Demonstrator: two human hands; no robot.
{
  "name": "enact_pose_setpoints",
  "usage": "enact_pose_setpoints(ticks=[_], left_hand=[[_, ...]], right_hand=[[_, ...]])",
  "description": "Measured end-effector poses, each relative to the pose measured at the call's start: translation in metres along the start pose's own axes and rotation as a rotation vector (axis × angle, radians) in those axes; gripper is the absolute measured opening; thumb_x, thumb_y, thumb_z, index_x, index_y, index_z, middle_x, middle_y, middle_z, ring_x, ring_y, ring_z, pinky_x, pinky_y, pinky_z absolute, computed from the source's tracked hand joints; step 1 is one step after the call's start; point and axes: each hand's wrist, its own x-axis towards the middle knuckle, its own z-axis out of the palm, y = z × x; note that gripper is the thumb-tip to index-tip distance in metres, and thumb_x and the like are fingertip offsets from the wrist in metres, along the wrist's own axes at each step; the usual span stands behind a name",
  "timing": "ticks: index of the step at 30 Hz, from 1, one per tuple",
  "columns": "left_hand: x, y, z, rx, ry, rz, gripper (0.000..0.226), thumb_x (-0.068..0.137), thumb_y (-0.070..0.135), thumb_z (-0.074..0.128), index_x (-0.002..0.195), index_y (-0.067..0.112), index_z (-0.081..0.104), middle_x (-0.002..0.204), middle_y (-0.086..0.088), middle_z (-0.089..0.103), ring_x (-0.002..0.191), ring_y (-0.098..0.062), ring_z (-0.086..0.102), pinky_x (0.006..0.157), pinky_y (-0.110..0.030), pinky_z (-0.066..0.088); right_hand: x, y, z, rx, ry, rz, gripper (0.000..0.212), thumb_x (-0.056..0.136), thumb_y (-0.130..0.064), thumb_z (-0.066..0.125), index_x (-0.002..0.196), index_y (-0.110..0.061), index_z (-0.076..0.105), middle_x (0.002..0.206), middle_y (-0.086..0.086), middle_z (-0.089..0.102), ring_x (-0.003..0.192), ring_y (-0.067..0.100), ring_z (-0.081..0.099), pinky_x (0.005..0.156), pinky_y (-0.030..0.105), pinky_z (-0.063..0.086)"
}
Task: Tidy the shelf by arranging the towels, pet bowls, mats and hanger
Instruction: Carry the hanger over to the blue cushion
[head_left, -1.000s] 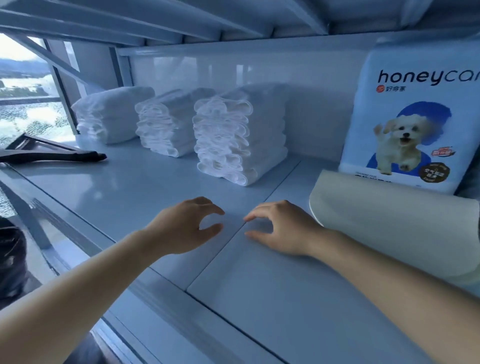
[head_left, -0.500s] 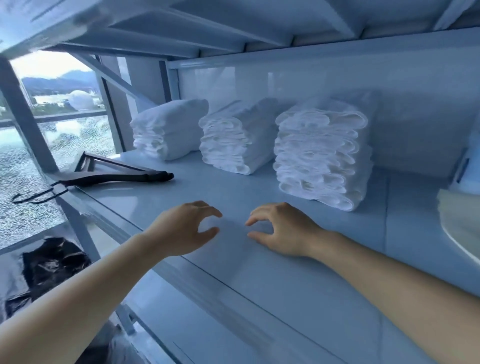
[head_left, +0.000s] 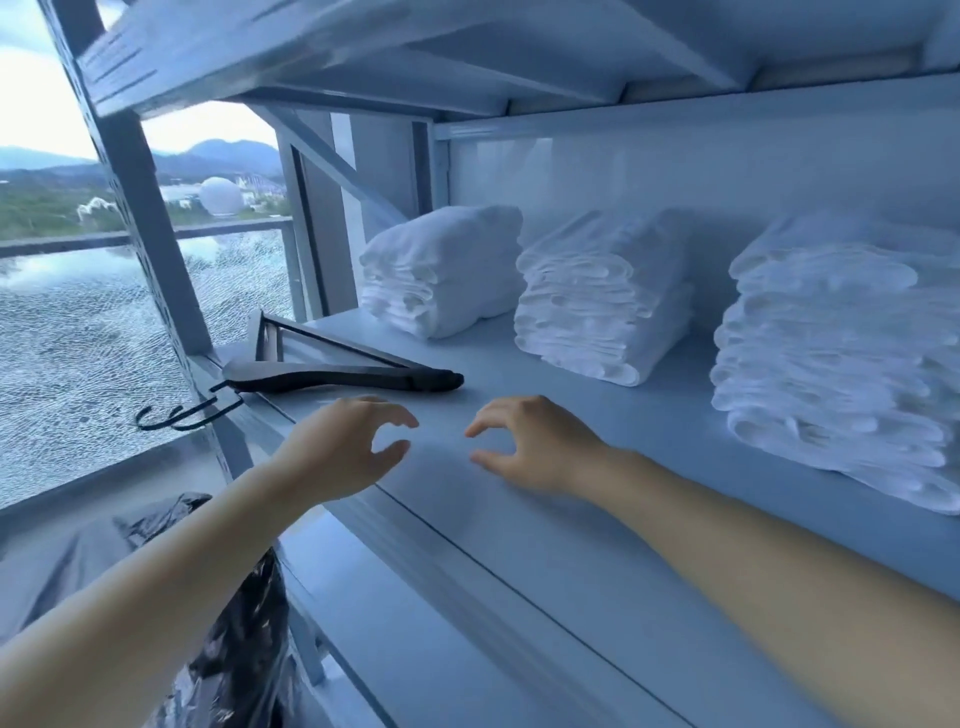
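Both hands empty mid-frame, left hand (head_left: 345, 452) and right hand (head_left: 535, 447) fingers loosely curled, apart. Hanger (head_left: 337, 375) lies centre-left on shelf (head_left: 519, 545), towels (head_left: 602, 291) stacked behind. Likely hanger step; next: reach left, grip it.

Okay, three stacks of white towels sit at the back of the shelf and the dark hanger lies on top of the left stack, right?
Not quite. The head view shows the dark hanger lying on the shelf itself, apart from the left stack. The three towel stacks are at the back.
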Motion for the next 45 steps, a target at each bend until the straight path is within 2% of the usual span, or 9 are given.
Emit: enact_pose_setpoints(ticks=[5, 10, 15, 19, 23, 28, 35, 39, 45], left_hand=[[0.015, -0.030, -0.005, 0.005, 0.080, -0.030, 0.025, 0.088, 0.038, 0.054, 0.112, 0.037, 0.061, 0.116, 0.016, 0.061, 0.107, -0.008, 0.056, 0.083, -0.031, 0.050], [0.042, -0.054, -0.009, 0.066, 0.132, -0.019, 0.030, 0.087, 0.036, 0.056, 0.117, 0.032, 0.059, 0.119, 0.013, 0.058, 0.103, -0.014, 0.057, 0.069, -0.027, 0.045], [0.070, -0.072, -0.002, 0.029, 0.067, -0.013, 0.047, 0.086, 0.031, 0.062, 0.131, 0.022, 0.049, 0.133, 0.002, 0.049, 0.116, -0.020, 0.052, 0.089, -0.032, 0.045], [0.083, -0.083, 0.008, 0.033, 0.001, 0.006, 0.050, 0.088, 0.031, 0.060, 0.134, 0.018, 0.047, 0.135, -0.001, 0.049, 0.119, -0.023, 0.050, 0.095, -0.031, 0.040], [0.096, -0.088, 0.008, 0.078, -0.053, -0.012, 0.035, 0.091, 0.027, 0.054, 0.125, 0.024, 0.053, 0.121, 0.002, 0.056, 0.110, -0.022, 0.053, 0.078, -0.034, 0.046], [0.106, -0.087, 0.011, 0.188, -0.068, -0.027, 0.019, 0.092, 0.029, 0.049, 0.109, 0.022, 0.054, 0.111, 0.000, 0.060, 0.103, -0.024, 0.055, 0.062, -0.030, 0.034], [0.107, -0.087, 0.011, 0.166, -0.035, -0.003, 0.016, 0.091, 0.032, 0.053, 0.103, 0.021, 0.054, 0.105, 0.000, 0.061, 0.098, -0.024, 0.056, 0.062, -0.029, 0.035], [0.100, -0.080, 0.011, 0.150, -0.037, 0.063, 0.015, 0.089, 0.035, 0.055, 0.097, 0.022, 0.054, 0.100, 0.001, 0.062, 0.095, -0.023, 0.056, 0.062, -0.030, 0.037], [0.086, -0.050, 0.014, 0.072, -0.039, 0.154, 0.021, 0.086, 0.040, 0.059, 0.101, 0.025, 0.057, 0.096, 0.003, 0.064, 0.091, -0.021, 0.057, 0.068, -0.034, 0.047]], right_hand=[[0.047, -0.015, 0.008, 0.006, 0.067, -0.034, 0.037, 0.088, -0.034, 0.059, 0.123, -0.024, 0.057, 0.130, -0.007, 0.051, 0.120, 0.012, 0.046, 0.098, 0.031, 0.040], [0.092, -0.021, 0.025, -0.026, 0.130, -0.021, 0.048, 0.087, -0.035, 0.059, 0.132, -0.022, 0.048, 0.136, -0.003, 0.041, 0.126, 0.016, 0.038, 0.099, 0.034, 0.040], [0.126, -0.016, 0.042, -0.072, 0.119, 0.071, 0.052, 0.087, -0.040, 0.058, 0.133, -0.023, 0.043, 0.136, -0.002, 0.037, 0.125, 0.020, 0.038, 0.097, 0.039, 0.040], [0.139, -0.009, 0.049, -0.031, 0.075, 0.130, 0.049, 0.087, -0.041, 0.058, 0.131, -0.027, 0.044, 0.130, -0.001, 0.043, 0.120, 0.020, 0.043, 0.096, 0.039, 0.041], [0.145, -0.004, 0.048, 0.000, 0.068, 0.133, 0.044, 0.088, -0.038, 0.057, 0.130, -0.028, 0.045, 0.126, 0.001, 0.051, 0.116, 0.021, 0.048, 0.093, 0.036, 0.042], [0.148, 0.002, 0.047, 0.013, 0.080, 0.127, 0.044, 0.089, -0.033, 0.057, 0.132, -0.031, 0.044, 0.128, -0.001, 0.052, 0.117, 0.020, 0.047, 0.092, 0.034, 0.042], [0.142, 0.006, 0.042, -0.011, 0.062, 0.112, 0.052, 0.090, -0.033, 0.056, 0.139, -0.031, 0.039, 0.136, -0.002, 0.046, 0.124, 0.018, 0.043, 0.096, 0.033, 0.038], [0.123, 0.008, 0.039, -0.054, 0.083, 0.073, 0.054, 0.089, -0.039, 0.056, 0.139, -0.029, 0.039, 0.127, -0.003, 0.050, 0.117, 0.019, 0.048, 0.088, 0.031, 0.041], [0.086, 0.013, 0.025, -0.077, 0.142, 0.041, 0.049, 0.084, -0.048, 0.061, 0.125, -0.022, 0.052, 0.121, -0.007, 0.052, 0.107, 0.016, 0.053, 0.085, 0.033, 0.046]])
